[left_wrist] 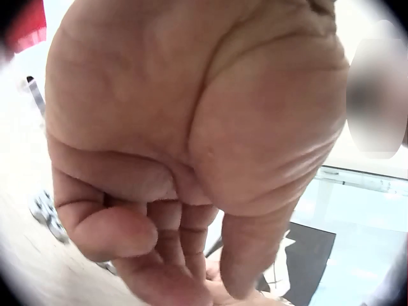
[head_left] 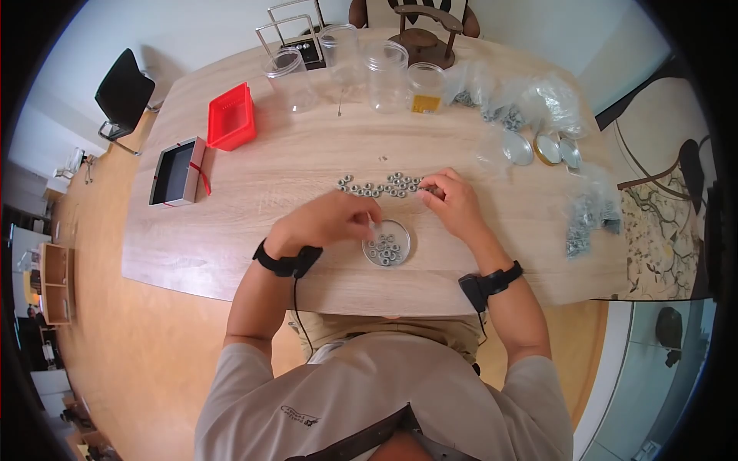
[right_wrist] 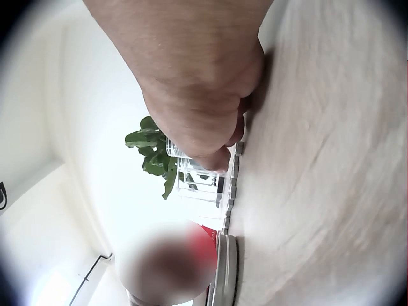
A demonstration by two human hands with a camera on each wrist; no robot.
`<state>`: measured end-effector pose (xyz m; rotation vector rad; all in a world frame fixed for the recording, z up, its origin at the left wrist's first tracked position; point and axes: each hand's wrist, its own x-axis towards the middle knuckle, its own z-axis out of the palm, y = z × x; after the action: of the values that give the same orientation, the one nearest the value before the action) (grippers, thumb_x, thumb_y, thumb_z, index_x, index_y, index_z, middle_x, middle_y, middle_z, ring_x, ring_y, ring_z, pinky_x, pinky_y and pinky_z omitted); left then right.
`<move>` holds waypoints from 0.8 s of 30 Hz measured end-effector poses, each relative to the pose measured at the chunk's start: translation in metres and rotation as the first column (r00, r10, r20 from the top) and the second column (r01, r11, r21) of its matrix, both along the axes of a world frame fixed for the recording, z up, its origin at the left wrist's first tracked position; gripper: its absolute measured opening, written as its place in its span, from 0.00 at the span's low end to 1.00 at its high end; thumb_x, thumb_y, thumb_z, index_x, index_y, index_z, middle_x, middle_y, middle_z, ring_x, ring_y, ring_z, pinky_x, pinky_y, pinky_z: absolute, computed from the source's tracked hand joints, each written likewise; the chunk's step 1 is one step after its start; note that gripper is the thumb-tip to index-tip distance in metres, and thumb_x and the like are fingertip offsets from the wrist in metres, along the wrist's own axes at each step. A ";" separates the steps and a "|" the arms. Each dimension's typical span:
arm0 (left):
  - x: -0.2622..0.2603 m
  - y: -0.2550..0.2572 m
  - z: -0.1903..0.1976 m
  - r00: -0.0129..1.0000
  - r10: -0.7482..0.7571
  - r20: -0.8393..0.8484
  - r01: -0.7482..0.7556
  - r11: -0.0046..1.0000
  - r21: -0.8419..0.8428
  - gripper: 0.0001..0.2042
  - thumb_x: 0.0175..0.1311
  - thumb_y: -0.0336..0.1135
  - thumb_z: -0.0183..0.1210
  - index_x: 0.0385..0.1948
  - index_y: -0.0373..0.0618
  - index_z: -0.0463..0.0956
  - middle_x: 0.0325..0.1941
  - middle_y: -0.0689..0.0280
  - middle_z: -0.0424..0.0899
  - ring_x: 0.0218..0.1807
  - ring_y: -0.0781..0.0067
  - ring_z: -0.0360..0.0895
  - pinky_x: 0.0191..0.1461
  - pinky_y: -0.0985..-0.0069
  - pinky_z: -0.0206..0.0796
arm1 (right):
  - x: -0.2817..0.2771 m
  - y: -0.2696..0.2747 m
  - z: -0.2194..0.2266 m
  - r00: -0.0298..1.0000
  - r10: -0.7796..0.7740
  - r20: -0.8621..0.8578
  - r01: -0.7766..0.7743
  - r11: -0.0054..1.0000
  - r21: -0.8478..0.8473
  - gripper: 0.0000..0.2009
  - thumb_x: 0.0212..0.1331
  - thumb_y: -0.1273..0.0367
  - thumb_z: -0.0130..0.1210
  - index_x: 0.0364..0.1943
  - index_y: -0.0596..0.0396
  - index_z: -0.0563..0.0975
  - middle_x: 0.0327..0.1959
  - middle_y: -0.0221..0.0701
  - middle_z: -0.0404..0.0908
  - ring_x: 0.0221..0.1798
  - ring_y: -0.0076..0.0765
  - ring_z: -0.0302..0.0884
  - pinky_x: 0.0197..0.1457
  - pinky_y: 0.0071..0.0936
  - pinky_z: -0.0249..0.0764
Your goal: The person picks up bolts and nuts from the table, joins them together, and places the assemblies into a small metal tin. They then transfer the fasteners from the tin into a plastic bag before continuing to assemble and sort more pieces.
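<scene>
Several metal nuts (head_left: pixel 367 189) lie in a loose band across the middle of the wooden table. Nearer the person's body, a shallow round dish (head_left: pixel 410 247) with a thin rim holds more nuts (head_left: pixel 387 253). My left hand (head_left: pixel 330 220) is over the dish's upper left edge, fingers bent downward. The left wrist view shows that hand (left_wrist: pixel 191 127) with a gap between thumb and fingers and no nut between them. At the right end of the band, my right hand (head_left: pixel 453 201) has bent fingertips right at the nuts; whether it pinches one, I cannot tell.
A red basket (head_left: pixel 250 115) and a grey box (head_left: pixel 191 184) sit on the left. Clear jars (head_left: pixel 384 81) line the back. Bags of hardware (head_left: pixel 511 111), round lids (head_left: pixel 517 148) and another bag (head_left: pixel 582 223) occupy the right side.
</scene>
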<state>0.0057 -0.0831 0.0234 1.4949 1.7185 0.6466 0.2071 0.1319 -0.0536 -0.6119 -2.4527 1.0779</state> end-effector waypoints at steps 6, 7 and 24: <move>-0.048 -0.015 -0.026 0.892 0.353 -0.280 -0.358 0.933 0.036 0.13 0.62 0.38 0.70 0.41 0.39 0.84 0.35 0.54 0.90 0.39 0.54 0.87 0.44 0.61 0.77 | -0.005 0.006 -0.012 0.997 -0.003 -0.072 -0.007 0.991 -0.133 0.08 0.64 0.66 0.71 0.42 0.53 0.88 0.42 0.32 0.83 0.38 0.32 0.85 0.44 0.31 0.80; -0.048 -0.017 -0.028 0.877 0.362 -0.315 -0.375 0.927 0.023 0.13 0.62 0.38 0.70 0.41 0.39 0.84 0.35 0.53 0.90 0.39 0.52 0.87 0.44 0.60 0.77 | -0.005 0.006 -0.014 0.995 0.003 -0.097 -0.019 0.987 -0.163 0.08 0.63 0.66 0.71 0.42 0.53 0.88 0.42 0.32 0.83 0.38 0.32 0.84 0.44 0.31 0.79; -0.027 -0.004 -0.020 0.968 0.179 -0.177 -0.174 0.984 0.045 0.10 0.63 0.36 0.69 0.38 0.39 0.86 0.33 0.56 0.90 0.36 0.62 0.87 0.43 0.67 0.77 | -0.010 -0.028 0.005 0.994 0.105 0.027 -0.108 0.984 0.142 0.12 0.66 0.69 0.67 0.51 0.54 0.86 0.44 0.38 0.85 0.44 0.42 0.87 0.49 0.37 0.83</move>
<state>-0.0211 -0.0870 0.0033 1.4683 2.0059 0.6460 0.1971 0.1043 -0.0486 -0.4527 -2.5785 0.9271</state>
